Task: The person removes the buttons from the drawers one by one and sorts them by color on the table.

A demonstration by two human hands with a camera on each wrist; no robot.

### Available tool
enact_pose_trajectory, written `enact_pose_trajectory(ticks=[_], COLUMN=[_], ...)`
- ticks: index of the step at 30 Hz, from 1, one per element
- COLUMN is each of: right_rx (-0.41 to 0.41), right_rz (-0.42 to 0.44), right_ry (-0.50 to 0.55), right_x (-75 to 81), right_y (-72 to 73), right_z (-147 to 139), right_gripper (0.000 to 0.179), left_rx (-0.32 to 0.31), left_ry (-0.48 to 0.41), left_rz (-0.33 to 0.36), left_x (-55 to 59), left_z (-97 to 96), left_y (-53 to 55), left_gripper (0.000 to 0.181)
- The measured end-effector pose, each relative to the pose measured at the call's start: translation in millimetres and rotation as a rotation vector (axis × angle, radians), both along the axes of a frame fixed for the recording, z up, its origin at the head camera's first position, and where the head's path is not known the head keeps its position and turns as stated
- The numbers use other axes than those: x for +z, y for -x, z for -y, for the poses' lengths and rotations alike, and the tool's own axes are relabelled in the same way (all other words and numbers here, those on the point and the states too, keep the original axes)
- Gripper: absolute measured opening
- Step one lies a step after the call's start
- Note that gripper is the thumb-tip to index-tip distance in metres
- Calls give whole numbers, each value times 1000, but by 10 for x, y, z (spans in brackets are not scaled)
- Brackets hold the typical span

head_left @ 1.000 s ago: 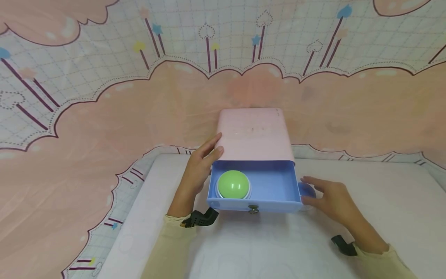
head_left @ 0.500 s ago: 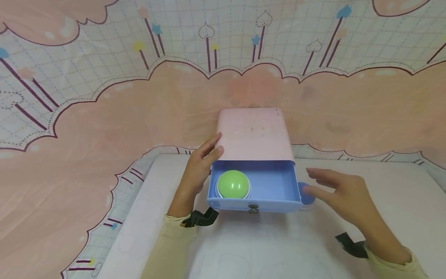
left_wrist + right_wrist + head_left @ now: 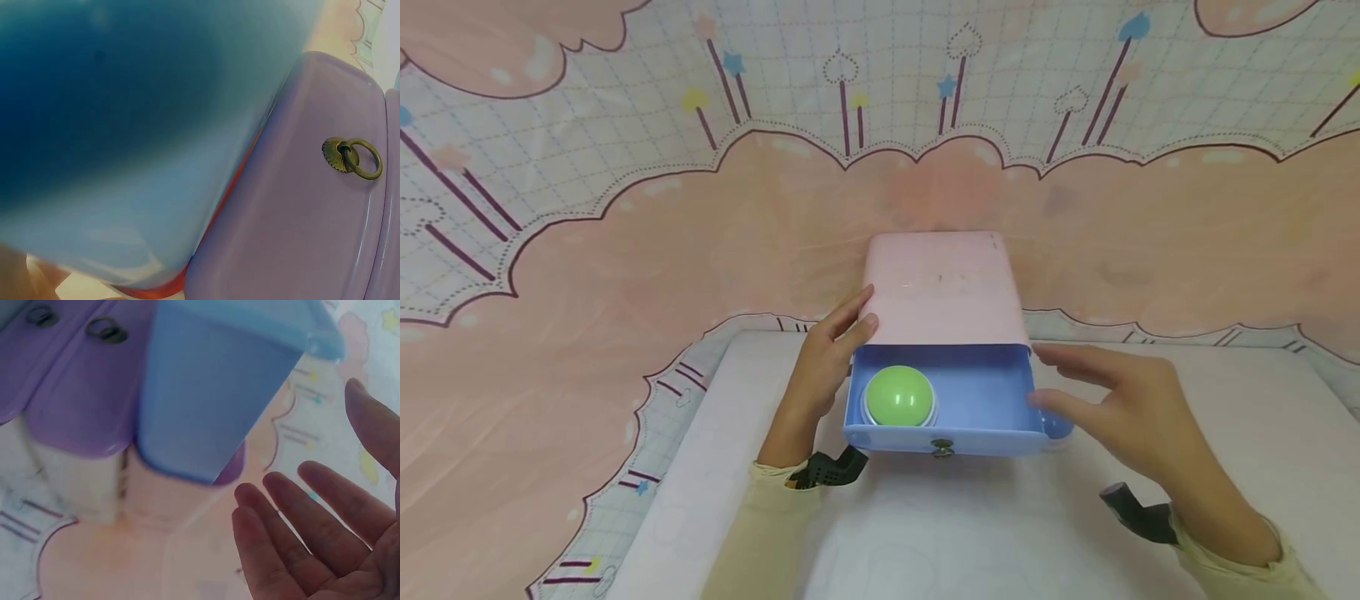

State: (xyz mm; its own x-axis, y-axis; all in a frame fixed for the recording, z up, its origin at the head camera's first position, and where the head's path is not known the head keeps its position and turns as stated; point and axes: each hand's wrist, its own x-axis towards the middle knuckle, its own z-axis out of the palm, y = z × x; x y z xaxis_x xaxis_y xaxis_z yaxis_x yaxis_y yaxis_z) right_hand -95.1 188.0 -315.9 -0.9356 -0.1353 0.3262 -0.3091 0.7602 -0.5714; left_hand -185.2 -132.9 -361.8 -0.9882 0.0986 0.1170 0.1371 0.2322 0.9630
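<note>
A small cabinet with a pink top [image 3: 946, 287] stands on the white table. Its blue drawer [image 3: 985, 392] is pulled out toward the person, with a small ring pull [image 3: 943, 448] on its front. Inside, at the left, sits a round container with a green domed top [image 3: 899, 396] and white rim. My left hand [image 3: 820, 375] rests along the cabinet's left side, index finger and thumb extended at the top edge. My right hand [image 3: 1123, 408] is beside the drawer's right side, its fingers extended and spread in the right wrist view, holding nothing.
A blue round thing [image 3: 1058, 426] shows at the drawer's right side, partly hidden by it. Purple drawer fronts [image 3: 87, 387] with brass rings [image 3: 364, 159] sit beneath the blue drawer. A patterned cloth [image 3: 760, 242] rises behind the table [image 3: 925, 533].
My right hand has drawn away from the blue round thing, then moved up and back left to the drawer's right side. The left hand and cabinet have stayed in place.
</note>
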Motion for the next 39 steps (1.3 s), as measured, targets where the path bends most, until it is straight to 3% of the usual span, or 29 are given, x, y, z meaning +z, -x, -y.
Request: enact_pose_trajectory(ticks=[4,13,19,27,39], right_rx=[76,162,212,220,254], right_rz=[-30,69,72,14,118], right_ry=[4,-66,-45,-55,-104], right_x=[78,173,175,137,142], right_y=[32,92,111,177,276], right_z=[154,521,767,1005,1218], right_gripper=[56,60,63,61,63], left_rx=[0,-2,-2,-18,-21], left_ry=[-7,-11,-15,-41,-32], left_rz=[2,1,3,14,17], left_x=[6,-14,5,8,9], left_z=[6,21,13,12,16], left_y=[0,16,3,11,11], left_gripper=[52,53,51,51,50])
